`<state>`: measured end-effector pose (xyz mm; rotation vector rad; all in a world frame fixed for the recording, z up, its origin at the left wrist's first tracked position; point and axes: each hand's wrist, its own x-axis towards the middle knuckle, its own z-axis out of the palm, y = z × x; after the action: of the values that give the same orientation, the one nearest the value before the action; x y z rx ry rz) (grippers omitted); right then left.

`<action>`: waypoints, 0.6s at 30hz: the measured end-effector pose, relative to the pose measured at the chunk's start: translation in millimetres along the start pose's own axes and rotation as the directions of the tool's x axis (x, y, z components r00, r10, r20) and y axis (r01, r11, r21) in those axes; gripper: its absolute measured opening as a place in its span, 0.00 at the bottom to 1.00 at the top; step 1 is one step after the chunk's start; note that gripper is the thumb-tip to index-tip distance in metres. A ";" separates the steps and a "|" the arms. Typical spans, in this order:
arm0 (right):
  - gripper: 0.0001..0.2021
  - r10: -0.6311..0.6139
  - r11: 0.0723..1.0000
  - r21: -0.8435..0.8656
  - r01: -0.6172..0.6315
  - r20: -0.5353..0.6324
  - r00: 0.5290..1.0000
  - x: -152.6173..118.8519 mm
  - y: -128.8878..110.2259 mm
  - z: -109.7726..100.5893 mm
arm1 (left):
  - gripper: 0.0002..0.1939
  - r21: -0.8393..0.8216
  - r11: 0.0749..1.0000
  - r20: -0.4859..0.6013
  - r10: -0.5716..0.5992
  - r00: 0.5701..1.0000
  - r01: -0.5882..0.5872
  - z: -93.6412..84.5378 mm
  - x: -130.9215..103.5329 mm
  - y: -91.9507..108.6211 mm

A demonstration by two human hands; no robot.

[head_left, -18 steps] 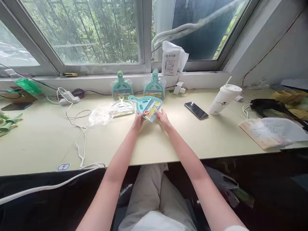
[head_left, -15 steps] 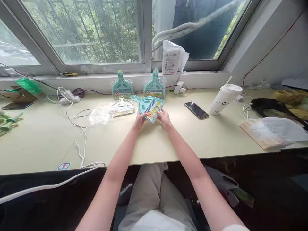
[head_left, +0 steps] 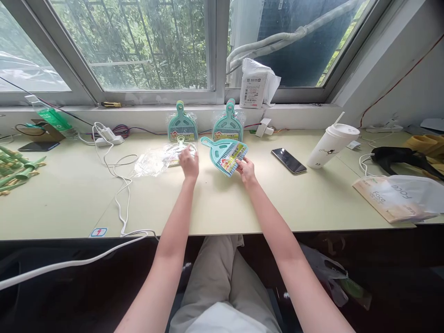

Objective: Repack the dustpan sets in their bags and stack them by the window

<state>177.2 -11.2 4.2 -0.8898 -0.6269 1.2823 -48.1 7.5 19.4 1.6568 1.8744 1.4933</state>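
View from the head camera over a pale bench (head_left: pixel 69 203) below a window. The right hand (head_left: pixel 245 169) is closed on the lower edge of a teal dustpan set (head_left: pixel 225 155), thumb on the printed label, and holds it tilted just above the bench with the handle pointing up and to the left. The left hand (head_left: pixel 189 163) lies to the left of the set and apart from it, fingers curled down onto a clear wrapper (head_left: pixel 163 159) that rests flat on the bench; whether it grips the wrapper or only presses on it cannot be told. Two wrapped dustpan sets (head_left: pixel 182 126) stand upright against the sill behind the hands, side by side. A white cable (head_left: pixel 118 185) runs from a power strip (head_left: pixel 108 137) across the bench and over its near edge. To the right of the held set lie a phone (head_left: pixel 289 160), face up, and beyond it a white cup (head_left: pixel 332 145) with a straw, leaning. A white bag (head_left: pixel 398 196) lies near the right edge. A parcel (head_left: pixel 258 84) sits on the sill.
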 end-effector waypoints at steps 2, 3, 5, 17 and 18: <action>0.10 0.002 1.000 0.001 -0.002 -0.006 1.000 0.8 -1.8 -2.1 | 0.28 0.267 0.964 -0.171 0.047 0.984 0.000 -17.5 8.4 -15.2; 0.10 0.000 1.000 -0.001 0.000 -0.006 1.000 1.0 -2.5 -2.9 | 0.29 0.364 0.931 -0.193 0.064 0.979 0.011 -25.2 11.6 -23.9; 0.10 -0.007 1.000 -0.007 0.007 -0.005 1.000 1.3 -3.2 -4.1 | 0.30 0.481 0.875 -0.168 0.028 0.985 0.057 -35.9 15.8 -40.6; 0.09 -0.023 1.000 0.003 0.023 -0.031 0.999 4.6 -13.0 -10.8 | 0.19 0.377 0.858 0.060 0.353 0.934 -0.349 -12.3 3.4 -20.8; 0.09 -0.017 1.000 -0.004 0.016 -0.030 0.999 4.4 -14.1 -11.3 | 0.19 0.384 0.858 0.057 0.346 0.936 -0.340 -11.7 1.7 -20.4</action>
<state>194.9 -9.8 9.6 -0.9036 -0.6126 1.2514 -69.5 6.0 9.6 2.2703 2.0682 1.3035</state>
